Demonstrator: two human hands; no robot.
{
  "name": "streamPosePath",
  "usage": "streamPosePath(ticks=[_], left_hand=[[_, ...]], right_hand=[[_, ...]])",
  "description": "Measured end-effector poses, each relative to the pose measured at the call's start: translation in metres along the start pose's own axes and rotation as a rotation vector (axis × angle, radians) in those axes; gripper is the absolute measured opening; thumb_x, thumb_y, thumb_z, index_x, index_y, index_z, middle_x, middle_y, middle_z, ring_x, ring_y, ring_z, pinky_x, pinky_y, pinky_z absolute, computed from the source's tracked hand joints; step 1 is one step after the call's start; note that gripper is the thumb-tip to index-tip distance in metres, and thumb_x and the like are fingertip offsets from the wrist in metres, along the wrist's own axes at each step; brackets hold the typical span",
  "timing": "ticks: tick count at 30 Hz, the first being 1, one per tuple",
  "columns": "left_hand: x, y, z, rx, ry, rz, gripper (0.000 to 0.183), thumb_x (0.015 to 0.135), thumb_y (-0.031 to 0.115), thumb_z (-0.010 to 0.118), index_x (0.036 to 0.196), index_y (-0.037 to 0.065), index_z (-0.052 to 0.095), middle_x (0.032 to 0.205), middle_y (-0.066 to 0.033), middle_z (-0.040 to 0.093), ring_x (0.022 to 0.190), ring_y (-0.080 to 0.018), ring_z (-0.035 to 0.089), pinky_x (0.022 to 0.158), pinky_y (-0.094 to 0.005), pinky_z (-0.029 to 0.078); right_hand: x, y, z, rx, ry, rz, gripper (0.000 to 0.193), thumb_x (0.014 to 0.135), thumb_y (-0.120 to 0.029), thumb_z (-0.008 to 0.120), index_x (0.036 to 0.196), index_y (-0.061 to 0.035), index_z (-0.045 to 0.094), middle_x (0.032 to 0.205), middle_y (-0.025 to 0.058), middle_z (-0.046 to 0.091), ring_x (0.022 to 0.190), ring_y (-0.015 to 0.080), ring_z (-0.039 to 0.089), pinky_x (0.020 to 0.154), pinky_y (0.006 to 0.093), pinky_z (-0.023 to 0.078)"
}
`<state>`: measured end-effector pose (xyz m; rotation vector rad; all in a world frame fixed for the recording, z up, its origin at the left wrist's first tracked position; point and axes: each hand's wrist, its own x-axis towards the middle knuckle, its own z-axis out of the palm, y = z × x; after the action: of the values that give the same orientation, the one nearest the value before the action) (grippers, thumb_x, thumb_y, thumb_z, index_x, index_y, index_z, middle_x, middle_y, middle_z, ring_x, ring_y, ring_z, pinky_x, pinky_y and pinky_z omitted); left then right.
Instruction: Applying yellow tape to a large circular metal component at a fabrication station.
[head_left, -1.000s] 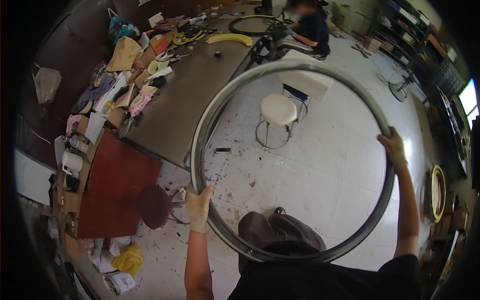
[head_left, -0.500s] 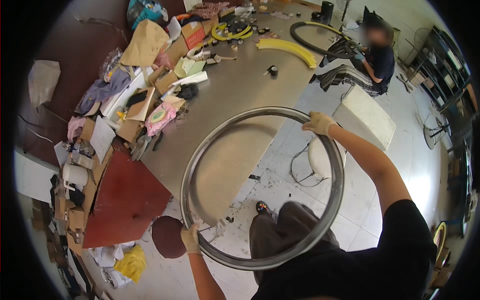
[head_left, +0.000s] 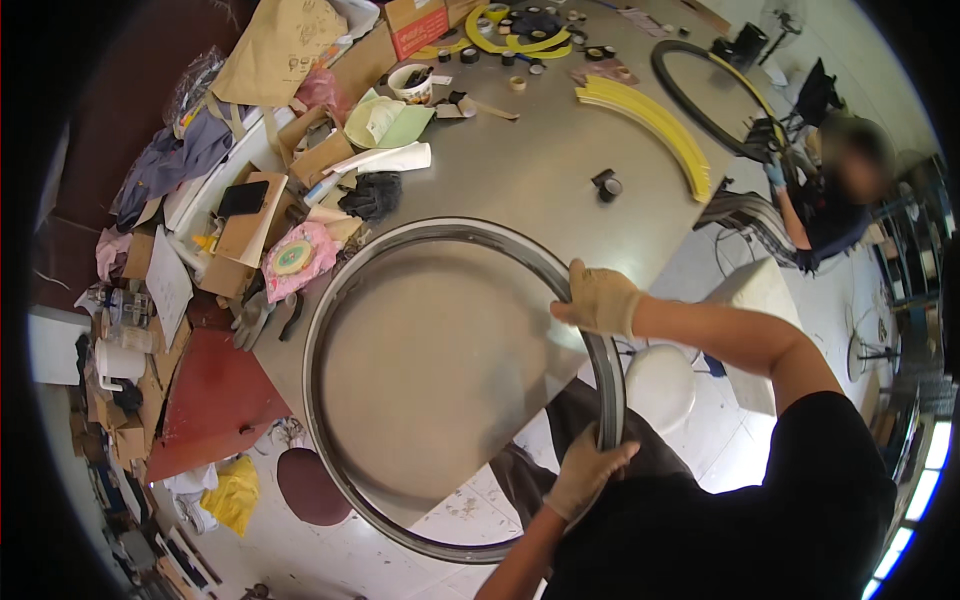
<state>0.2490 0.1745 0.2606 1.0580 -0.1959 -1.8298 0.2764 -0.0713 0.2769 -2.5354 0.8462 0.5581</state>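
Taking the ring as a clock face, I am seeing a red board (head_left: 215, 400) lying out past nine o'clock, and a grey glove (head_left: 252, 318) and a pink bag (head_left: 308, 252) crowding the table's edge toward ten. A dark red round stool (head_left: 312, 487) is standing toward eight. The grey ring (head_left: 311, 390) is spanning the near corner of the table (head_left: 520, 165), its lower part jutting past the edge above the floor; whether it is touching the tabletop, I cannot tell. Bare metal is showing through its middle and stretching away past twelve.

The gloved left hand (head_left: 585, 472) is gripping the rim at four, close against the person's body; the gloved right hand (head_left: 605, 300) is clasping it at two. Tape rolls (head_left: 607, 186) and yellow curved strips (head_left: 650, 125) are lying toward one, well clear of the rim. A white stool (head_left: 660, 388) is standing near three, and a co-worker (head_left: 840, 215) is sitting farther off toward two.

Compared with half a second ago, the ring is covering more tabletop, and the left hand is holding at four instead of eight.
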Motion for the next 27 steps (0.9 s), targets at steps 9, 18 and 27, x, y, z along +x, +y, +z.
streamPosePath(ticks=[9, 18, 27], left_hand=[[-0.06, 0.069, 0.04, 0.535, 0.596, -0.057, 0.042, 0.08, 0.02, 0.078, 0.111, -0.004, 0.064, 0.083, -0.0135, 0.071, 0.073, -0.0197, 0.069, 0.068, -0.0349, 0.055], [-0.069, 0.122, 0.061, 0.167, 0.761, -0.18, 0.028, 0.078, 0.009, 0.08, 0.102, 0.001, 0.067, 0.072, -0.0015, 0.065, 0.064, -0.0126, 0.058, 0.056, -0.0306, 0.046], [-0.088, 0.068, 0.038, 0.544, 0.71, -0.222, 0.035, 0.077, 0.018, 0.082, 0.103, 0.001, 0.067, 0.075, -0.0086, 0.069, 0.064, -0.0158, 0.061, 0.057, -0.034, 0.048]], right_hand=[[0.265, -0.01, -0.019, 0.323, 0.407, -0.432, 0.052, 0.094, -0.038, 0.063, 0.137, -0.0099, 0.054, 0.144, 0.0174, 0.053, 0.13, 0.0349, 0.052, 0.107, 0.0449, 0.044], [0.407, -0.111, -0.024, 0.936, 0.498, -0.047, 0.037, 0.089, -0.037, 0.061, 0.11, -0.0063, 0.068, 0.118, 0.0219, 0.066, 0.103, 0.0379, 0.066, 0.092, 0.0476, 0.051], [0.159, 0.089, 0.015, -0.024, 0.454, -0.376, 0.037, 0.083, -0.036, 0.066, 0.112, -0.0148, 0.069, 0.122, 0.0097, 0.059, 0.118, 0.0276, 0.052, 0.1, 0.0425, 0.044]])
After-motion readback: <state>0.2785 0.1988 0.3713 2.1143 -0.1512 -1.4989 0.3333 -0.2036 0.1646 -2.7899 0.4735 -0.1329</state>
